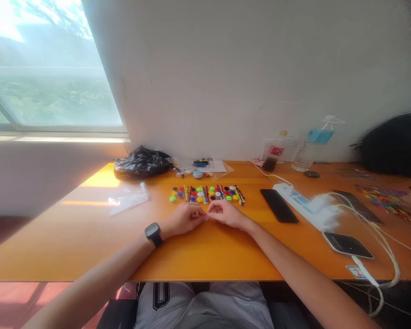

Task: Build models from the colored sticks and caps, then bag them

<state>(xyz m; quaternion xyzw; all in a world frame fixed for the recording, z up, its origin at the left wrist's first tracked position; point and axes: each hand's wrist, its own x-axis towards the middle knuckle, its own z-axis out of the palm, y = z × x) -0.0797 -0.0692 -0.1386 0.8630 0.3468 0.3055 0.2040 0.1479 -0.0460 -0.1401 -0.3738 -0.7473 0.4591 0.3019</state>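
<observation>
My left hand (187, 218) and my right hand (226, 213) meet fingertip to fingertip on the orange table (89, 237), both with fingers curled in a pinch on a small yellow piece (197, 214) that I can barely make out. A black watch (154, 233) sits on my left wrist. Just beyond my hands lies a row of small coloured round pieces and thin coloured sticks (207, 193).
A black plastic bag (142, 162) and a clear bag (128, 196) lie at the left. A black phone (279, 205), a white power strip (304, 203) with cables, a second phone (347, 243) and a water bottle (311, 146) are at the right. Another person's dark hair (393, 144) shows far right.
</observation>
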